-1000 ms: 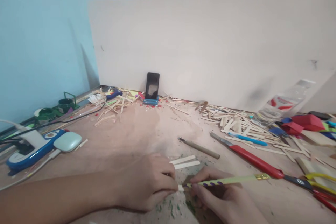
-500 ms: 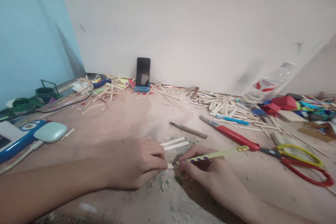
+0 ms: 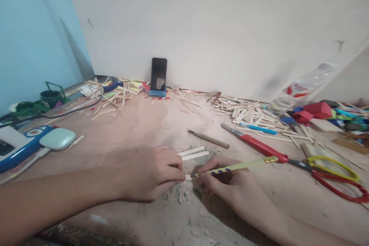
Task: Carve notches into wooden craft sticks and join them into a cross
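My left hand lies low on the table, its fingers closed on a pale craft stick; only a short end sticks out past the fingertips. In my right hand a yellow-green pencil with purple spots is pinched, its eraser end pointing right. The pencil's tip is at the exposed stick end; whether it touches cannot be made out. Two more craft sticks lie just beyond my left fingers.
Beyond my hands lie a brown-handled tool, a red-handled knife and red-and-yellow scissors. A heap of sticks, a plastic bottle and a propped phone line the wall. A mint-coloured device sits left.
The view has shifted slightly. Both hands keep their holds, with the pencil tip still beside the stick's end.
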`<state>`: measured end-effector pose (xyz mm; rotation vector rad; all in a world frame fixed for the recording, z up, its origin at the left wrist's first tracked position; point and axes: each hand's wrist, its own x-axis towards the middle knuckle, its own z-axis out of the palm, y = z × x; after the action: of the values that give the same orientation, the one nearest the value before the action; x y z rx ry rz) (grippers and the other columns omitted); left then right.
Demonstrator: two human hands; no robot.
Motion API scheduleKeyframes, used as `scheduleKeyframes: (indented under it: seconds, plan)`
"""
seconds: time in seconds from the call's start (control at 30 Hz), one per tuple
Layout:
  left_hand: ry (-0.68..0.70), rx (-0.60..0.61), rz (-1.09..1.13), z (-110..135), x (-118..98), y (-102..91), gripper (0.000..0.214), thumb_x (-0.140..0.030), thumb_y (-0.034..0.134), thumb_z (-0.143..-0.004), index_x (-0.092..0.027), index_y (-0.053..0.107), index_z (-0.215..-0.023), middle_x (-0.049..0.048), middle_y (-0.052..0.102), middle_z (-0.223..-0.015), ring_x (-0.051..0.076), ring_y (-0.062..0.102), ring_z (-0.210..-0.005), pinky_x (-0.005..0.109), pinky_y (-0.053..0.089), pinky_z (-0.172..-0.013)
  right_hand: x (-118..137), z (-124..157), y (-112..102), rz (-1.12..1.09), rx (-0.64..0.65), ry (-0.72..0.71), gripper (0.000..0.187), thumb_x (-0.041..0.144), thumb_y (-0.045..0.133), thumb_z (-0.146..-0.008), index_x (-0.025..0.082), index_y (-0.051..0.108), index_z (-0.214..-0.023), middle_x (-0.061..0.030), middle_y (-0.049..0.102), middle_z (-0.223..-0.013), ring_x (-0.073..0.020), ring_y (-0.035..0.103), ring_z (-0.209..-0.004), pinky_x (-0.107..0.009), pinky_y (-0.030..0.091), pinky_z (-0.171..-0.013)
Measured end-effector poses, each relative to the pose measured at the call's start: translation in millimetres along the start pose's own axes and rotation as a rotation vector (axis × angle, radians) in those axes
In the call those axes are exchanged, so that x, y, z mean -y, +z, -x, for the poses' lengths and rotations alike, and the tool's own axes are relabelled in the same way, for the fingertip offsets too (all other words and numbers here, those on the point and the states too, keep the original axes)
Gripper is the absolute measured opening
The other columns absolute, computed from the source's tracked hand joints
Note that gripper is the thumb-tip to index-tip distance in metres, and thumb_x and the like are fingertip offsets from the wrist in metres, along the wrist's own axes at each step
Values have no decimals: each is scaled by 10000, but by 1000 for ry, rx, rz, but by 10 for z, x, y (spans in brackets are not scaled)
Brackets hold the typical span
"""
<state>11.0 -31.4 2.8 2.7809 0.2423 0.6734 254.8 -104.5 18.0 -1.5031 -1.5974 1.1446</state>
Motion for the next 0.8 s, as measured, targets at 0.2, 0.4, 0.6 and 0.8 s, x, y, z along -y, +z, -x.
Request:
scheduleKeyframes:
  seconds: [0.2,0.4,0.6,0.8]
  plan:
    - [9,-9,5,-3,-1,1,176,-95,546,-1002,-170,706,-1008,57,696,-954,193,644,-896,328,481,-846,5,-4,-11,22,-5,-6,175,357,694,-853,190,727,-808,-31,722,-740,-169,620,-675,-286,470,-617]
    - [4,0,9,0,0,-3,180,-129,537,-1029,-162,712,-1006,66,701,-966,200,651,-911,337,481,-857,23,-6,-17,33,-14,-20,170,358,695,-854,201,733,-800,-19,716,-717,-161,613,-649,-285,466,-604]
    - [-1,-1,12,6,4,2,184,-123,533,-1030,-169,709,-1010,69,706,-986,199,649,-909,335,504,-844,7,-4,-16,43,-9,-29,168,353,690,-858,201,743,-811,-29,737,-749,-174,643,-675,-297,490,-626]
    - [7,-3,10,5,5,-5,182,-122,532,-1030,-168,707,-1007,66,703,-966,195,646,-909,332,500,-849,17,-16,-7,52,-7,-38,168,356,688,-857,208,748,-804,-25,737,-755,-168,637,-675,-294,484,-627]
